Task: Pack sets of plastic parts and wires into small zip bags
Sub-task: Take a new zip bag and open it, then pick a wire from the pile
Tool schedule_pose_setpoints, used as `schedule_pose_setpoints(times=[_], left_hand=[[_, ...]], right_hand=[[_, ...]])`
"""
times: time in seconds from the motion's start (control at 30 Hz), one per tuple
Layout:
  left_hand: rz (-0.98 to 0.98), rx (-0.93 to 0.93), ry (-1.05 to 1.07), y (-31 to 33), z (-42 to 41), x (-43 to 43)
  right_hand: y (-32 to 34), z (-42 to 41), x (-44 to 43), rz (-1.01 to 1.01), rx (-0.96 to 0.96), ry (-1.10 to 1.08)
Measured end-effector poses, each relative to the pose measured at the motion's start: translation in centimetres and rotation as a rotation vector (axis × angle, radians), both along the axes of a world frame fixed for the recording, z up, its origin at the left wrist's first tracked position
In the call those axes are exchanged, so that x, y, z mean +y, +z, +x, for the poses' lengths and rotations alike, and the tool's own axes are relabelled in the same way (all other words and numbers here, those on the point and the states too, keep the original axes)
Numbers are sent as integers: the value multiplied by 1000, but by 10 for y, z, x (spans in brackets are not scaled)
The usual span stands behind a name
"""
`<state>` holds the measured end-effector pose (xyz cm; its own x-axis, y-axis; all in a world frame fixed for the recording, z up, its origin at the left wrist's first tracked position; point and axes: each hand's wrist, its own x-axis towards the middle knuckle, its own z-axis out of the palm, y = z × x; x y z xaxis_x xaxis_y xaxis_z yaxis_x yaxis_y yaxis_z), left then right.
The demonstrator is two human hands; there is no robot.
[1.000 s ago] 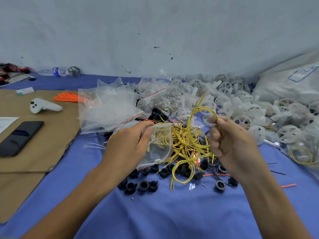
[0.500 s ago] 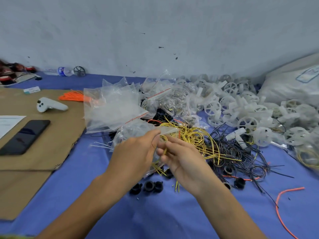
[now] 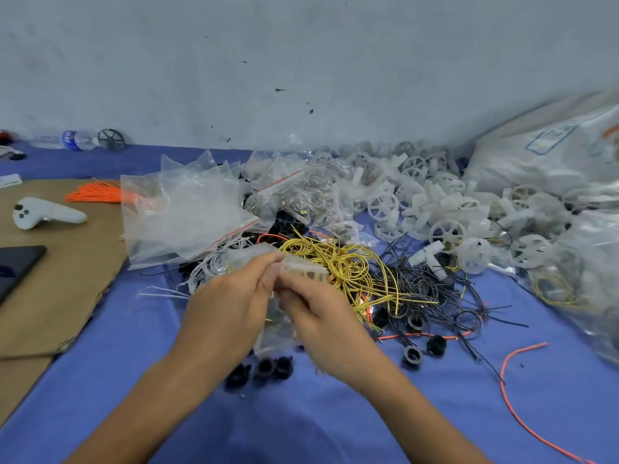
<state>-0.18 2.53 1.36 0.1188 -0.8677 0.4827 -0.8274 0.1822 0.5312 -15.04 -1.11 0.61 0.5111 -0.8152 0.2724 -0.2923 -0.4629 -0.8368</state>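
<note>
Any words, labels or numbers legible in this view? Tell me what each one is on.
No text here is readable.
water bottle: blue label, too blurred to read.
white sack: blue printed outline, too blurred to read.
paper slip: marks too small to read.

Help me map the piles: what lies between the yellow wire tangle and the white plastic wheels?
In the head view, a tangle of thin black wires lies on the blue cloth between the yellow wires and the white wheels.
</note>
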Motion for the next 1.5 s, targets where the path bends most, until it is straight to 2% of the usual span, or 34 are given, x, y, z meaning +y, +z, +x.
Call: schedule_pose_setpoints(times=[0.07, 0.1, 0.13, 0.2, 0.3, 0.37, 0.43, 0.57, 0.7, 0.83, 0.87, 0.93, 0.97, 1.03, 1.13, 1.23, 1.33, 1.5], left_hand=[[0, 45, -11, 1, 0, -6], [4, 47, -11, 0, -1, -8], [10, 45, -8, 0, -2, -11], [5, 50, -3, 0, -5, -12], [7, 57, -6, 1, -13, -12], [18, 68, -3, 0, -14, -12], [21, 66, 9, -1, -12, -12], [38, 74, 24, 1, -6, -9], [44, 62, 38, 5, -3, -6], [39, 59, 38, 7, -1, -2], [38, 60, 38, 7, 0, -2], [43, 65, 41, 7, 1, -1], [47, 67, 43, 7, 1, 0], [52, 76, 41, 6, 0, 1], [61, 107, 25, 5, -4, 0], [73, 96, 25, 3, -10, -2], [77, 106, 26, 3, -12, -2], [89, 90, 21, 4, -10, 0]], right_hand=[[-11, -40, 1, -247, -33, -64], [-19, -62, -6, -357, 14, -180], [-24, -81, -14, -428, 110, -321], [-30, -113, -36, -369, 422, -540], [-46, -119, -59, -254, 994, -433], [-57, -101, -67, -332, 1091, -342], [-57, -80, -76, -408, 1067, -357], [-54, -38, -92, -395, 770, -425], [-48, -14, -117, -391, 667, -450], [-24, -21, -132, -234, 592, -261], [-18, -28, -131, -229, 541, -273], [-9, -53, -128, -312, 376, -446], [-6, -71, -128, -340, 353, -527], [-5, -112, -131, -265, 503, -544], [-14, -157, -127, -58, 748, -330], [-32, -167, -119, -14, 884, -145], [-40, -169, -117, -118, 844, -138], [-12, -176, -109, -245, 689, -300]])
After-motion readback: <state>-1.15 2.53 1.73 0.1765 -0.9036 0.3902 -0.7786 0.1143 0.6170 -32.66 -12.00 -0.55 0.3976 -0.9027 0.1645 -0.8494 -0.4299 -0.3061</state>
